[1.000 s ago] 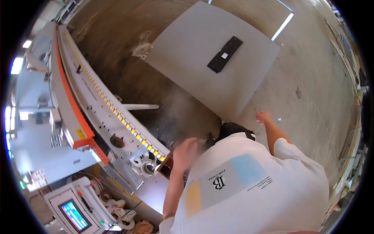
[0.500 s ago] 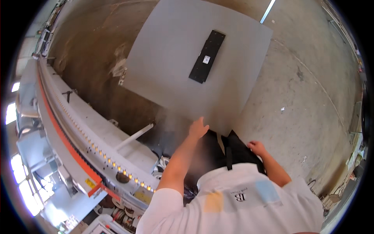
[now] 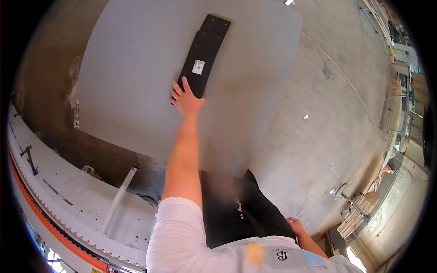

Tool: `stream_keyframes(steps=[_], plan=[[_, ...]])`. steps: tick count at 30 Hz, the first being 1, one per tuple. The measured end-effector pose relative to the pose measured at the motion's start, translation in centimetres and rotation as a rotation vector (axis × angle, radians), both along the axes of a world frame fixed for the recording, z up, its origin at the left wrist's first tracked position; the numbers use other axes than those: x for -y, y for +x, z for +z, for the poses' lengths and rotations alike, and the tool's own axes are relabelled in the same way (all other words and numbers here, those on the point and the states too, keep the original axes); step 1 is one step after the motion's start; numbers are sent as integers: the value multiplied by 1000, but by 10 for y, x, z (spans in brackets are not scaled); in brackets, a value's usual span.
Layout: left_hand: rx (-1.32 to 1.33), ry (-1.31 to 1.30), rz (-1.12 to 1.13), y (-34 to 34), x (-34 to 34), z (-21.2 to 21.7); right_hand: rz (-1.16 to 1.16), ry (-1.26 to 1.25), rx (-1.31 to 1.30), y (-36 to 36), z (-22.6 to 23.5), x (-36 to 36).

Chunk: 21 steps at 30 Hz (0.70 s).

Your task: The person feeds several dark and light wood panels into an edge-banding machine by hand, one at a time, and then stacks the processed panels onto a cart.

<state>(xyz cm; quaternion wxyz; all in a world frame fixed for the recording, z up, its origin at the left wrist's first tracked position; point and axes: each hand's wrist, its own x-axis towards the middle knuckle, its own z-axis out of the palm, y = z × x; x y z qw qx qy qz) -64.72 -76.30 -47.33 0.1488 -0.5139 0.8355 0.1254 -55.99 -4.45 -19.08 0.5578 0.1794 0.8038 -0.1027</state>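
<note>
A stack of black flat boards (image 3: 214,38), long and narrow, lies slantwise on a large grey tabletop (image 3: 132,59). The boards overlap unevenly, have small holes, and carry a white label (image 3: 198,67) on top. My left hand (image 3: 187,101) rests over the near end of the stack, fingers spread across its width and thumb toward its right edge; the palm hides that end. Down beside my right thigh hangs my right hand (image 3: 295,225), empty, with its fingers loosely bent and partly in view.
At lower left runs a long white machine (image 3: 73,200) with an orange strip (image 3: 54,230) and a pale bar (image 3: 119,200) jutting toward the table. Concrete floor (image 3: 318,91) spreads to the right, with stacked wooden pieces (image 3: 362,209) and racks along that side.
My left hand has reached forward onto the near end of the black boards. The view has moved closer to the table, and my right hand stays low at my side.
</note>
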Motion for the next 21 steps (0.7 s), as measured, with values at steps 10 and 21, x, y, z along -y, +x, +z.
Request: stream_keyframes(steps=[10,21], plan=[[-522,512,284,71,-71,38,47,-159,-32,-64,-41,100],[-843,804,446,214,-289,267,-101,-763,275,-95,6,354]])
